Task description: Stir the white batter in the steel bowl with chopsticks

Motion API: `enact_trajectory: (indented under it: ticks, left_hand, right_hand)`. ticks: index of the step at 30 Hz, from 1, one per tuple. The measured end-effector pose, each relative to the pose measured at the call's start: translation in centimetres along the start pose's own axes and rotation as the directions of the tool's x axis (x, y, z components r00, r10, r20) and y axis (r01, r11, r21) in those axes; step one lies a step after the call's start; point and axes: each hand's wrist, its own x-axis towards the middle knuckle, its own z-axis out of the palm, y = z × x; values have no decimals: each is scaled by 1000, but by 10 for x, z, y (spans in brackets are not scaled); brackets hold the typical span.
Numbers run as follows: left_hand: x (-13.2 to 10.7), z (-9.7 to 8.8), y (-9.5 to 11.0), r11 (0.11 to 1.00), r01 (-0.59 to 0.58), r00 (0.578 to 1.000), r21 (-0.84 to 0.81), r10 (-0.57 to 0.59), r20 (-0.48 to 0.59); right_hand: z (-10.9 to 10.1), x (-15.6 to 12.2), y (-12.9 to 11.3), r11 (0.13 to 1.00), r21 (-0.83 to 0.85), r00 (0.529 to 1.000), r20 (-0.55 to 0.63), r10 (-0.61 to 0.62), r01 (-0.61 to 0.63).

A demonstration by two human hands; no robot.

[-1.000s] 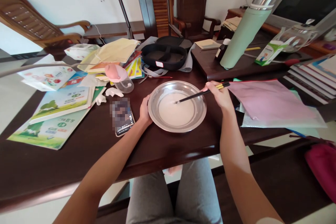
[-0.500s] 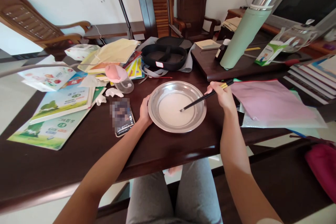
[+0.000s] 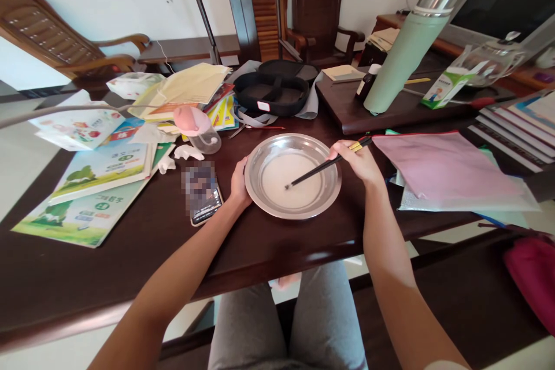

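Note:
A shallow round metal bowl [image 3: 333, 191] rests on the dark wooden table, with a milky white liquid [image 3: 299, 170] in its bottom. My left hand [image 3: 240, 182] grips the bowl's left rim, its fingers partly hidden behind the edge. In my right hand [image 3: 358, 161] is a pair of black chopsticks [image 3: 318, 169] with gold bands, slanting down to the left. Their tips dip into the white liquid a little left of the middle. My right hand hangs over the right rim of the bowl.
Left of the bowl lie a phone [image 3: 203, 193], crumpled tissues [image 3: 188, 152], a pink-topped cup [image 3: 197, 127] and booklets [image 3: 95, 185]. Behind it sits a black case [image 3: 271, 95]. A green thermos [image 3: 403, 52] stands at the back right, near a pink zip pouch [image 3: 446, 162].
My right hand has moved left and slightly inward with the chopsticks. Their tips have slid left through the white liquid. My left hand and the bowl have stayed in place.

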Motion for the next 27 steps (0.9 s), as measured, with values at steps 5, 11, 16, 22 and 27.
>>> enact_trajectory:
  ticks: [5, 11, 16, 22, 27]
  left_hand:
    - [0, 0, 0, 1000, 5, 1000, -10, -5, 2]
    - [0, -1, -1, 1000, -6, 1000, -13, 5, -8]
    - [-1, 0, 0, 1000, 8, 1000, -9, -8, 23]
    - [0, 1, 1, 1000, -9, 1000, -3, 9, 3]
    - [2, -1, -1, 1000, -1, 1000, -12, 1, 6]
  right_hand:
    - [-4, 1, 2, 999, -26, 981, -188, -40, 36]
    - [-1, 0, 0, 1000, 0, 1000, 8, -10, 10]
    - [-5, 1, 4, 999, -13, 982, -183, -52, 51]
    - [-1, 0, 3, 1000, 7, 1000, 14, -23, 23]
    - [-5, 1, 4, 998, -25, 980, -190, -57, 53]
